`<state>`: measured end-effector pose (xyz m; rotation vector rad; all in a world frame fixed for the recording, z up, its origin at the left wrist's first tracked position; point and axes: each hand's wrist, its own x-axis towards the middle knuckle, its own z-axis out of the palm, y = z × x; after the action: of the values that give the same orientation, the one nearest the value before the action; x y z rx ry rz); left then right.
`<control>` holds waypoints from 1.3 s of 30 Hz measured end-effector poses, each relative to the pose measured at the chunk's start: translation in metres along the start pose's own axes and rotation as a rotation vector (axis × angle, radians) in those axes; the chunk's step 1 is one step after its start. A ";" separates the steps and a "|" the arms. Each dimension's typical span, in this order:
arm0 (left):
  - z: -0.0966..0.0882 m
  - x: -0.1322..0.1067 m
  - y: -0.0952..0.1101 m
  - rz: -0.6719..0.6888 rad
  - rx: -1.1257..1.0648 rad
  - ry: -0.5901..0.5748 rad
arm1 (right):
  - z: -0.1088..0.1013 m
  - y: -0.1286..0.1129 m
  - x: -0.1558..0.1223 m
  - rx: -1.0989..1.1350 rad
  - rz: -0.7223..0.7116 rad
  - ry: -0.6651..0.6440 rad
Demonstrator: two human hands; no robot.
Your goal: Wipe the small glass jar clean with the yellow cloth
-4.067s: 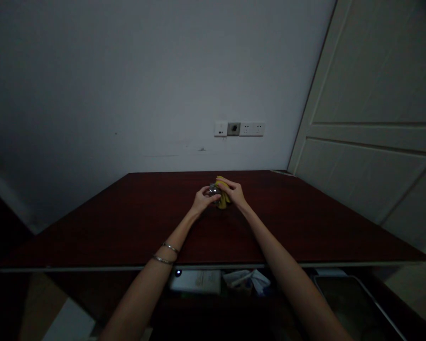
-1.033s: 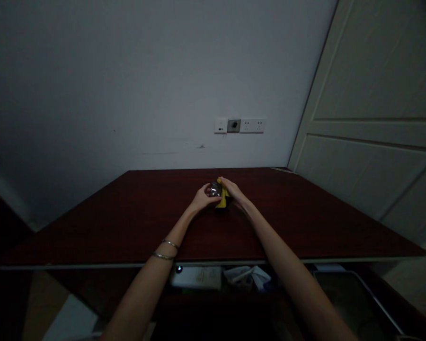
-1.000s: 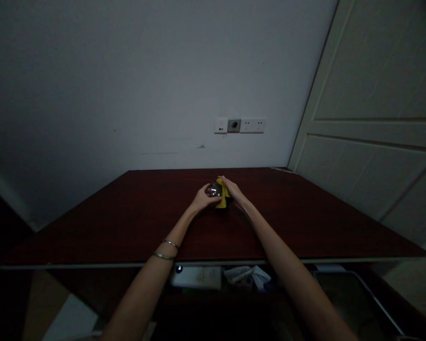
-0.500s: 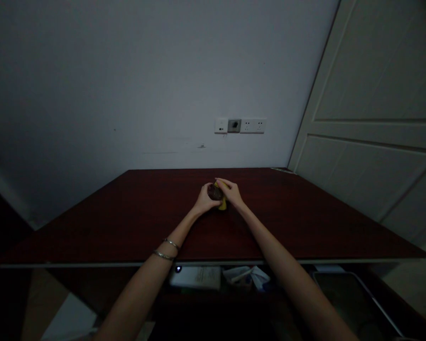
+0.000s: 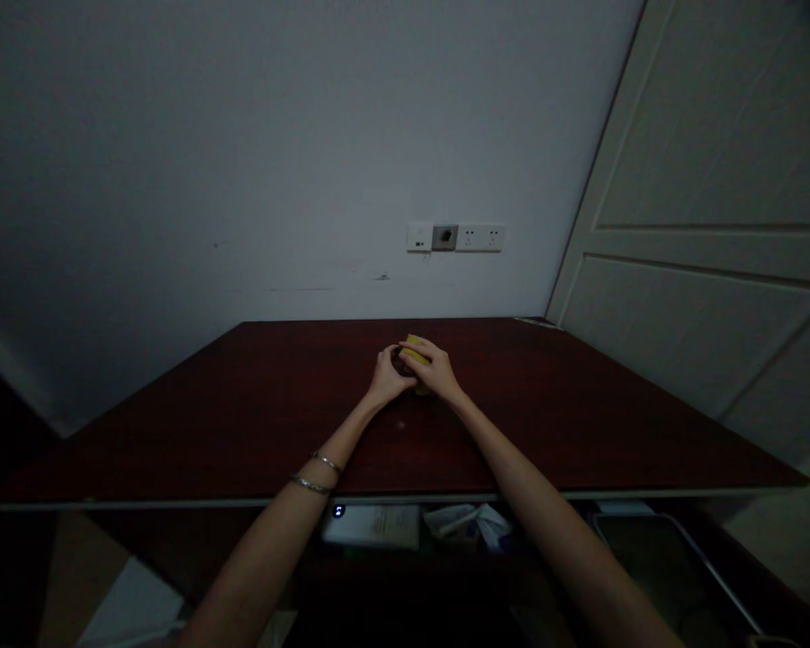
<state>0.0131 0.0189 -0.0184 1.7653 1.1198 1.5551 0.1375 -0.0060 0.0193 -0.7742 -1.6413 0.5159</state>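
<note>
The small dark rounded object (image 5: 400,365) is located between the two hands, over the far-middle part of the dark red tabletop (image 5: 276,405). Most of its surface is covered by fingers and cloth; it appears to be a glossy vessel or ball, but the dim light does not allow a firm identification. Its long axis, if any, cannot be determined, nor can contact with the tabletop be confirmed. The left hand (image 5: 386,380) is the closer of the two: its thumb and fingers form a C around the object's left side, thumb at the near edge, fingers at the far edge, holding it. Relative to the left palm, the object lies to the right. The right hand (image 5: 438,371) grips a folded yellow cloth (image 5: 415,342), with the fingers extended leftward across the top of the object. The cloth is positioned between the right fingers and the object's upper right side; the object therefore lies to the left of the right palm. The thumbs meet or nearly meet at the near side. Two silver-toned bangles (image 5: 310,486) encircle the left forearm. Below the table's front edge are a white box (image 5: 374,529) and, just beside it, crumpled white tissue (image 5: 492,525). Behind the tabletop, a row of wall sockets (image 5: 480,238) is mounted on the pale wall (image 5: 243,135); a panelled door (image 5: 708,180) stands at right.
</note>
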 end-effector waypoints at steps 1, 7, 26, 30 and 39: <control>0.000 -0.001 0.001 0.015 0.042 0.003 | 0.000 0.003 0.002 0.009 0.034 0.030; 0.000 -0.006 0.007 0.048 0.164 -0.012 | -0.006 0.019 0.010 0.134 0.262 0.053; 0.003 -0.010 0.019 0.054 0.151 0.028 | -0.005 0.014 0.011 0.182 0.245 0.065; 0.003 -0.007 0.014 0.024 0.093 0.056 | -0.006 0.008 0.008 0.162 0.128 -0.038; 0.001 -0.006 0.013 0.088 0.091 0.001 | -0.005 0.009 0.010 0.233 0.171 0.031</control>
<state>0.0173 0.0076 -0.0113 1.8973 1.1445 1.5790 0.1431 0.0071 0.0211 -0.7472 -1.4619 0.7979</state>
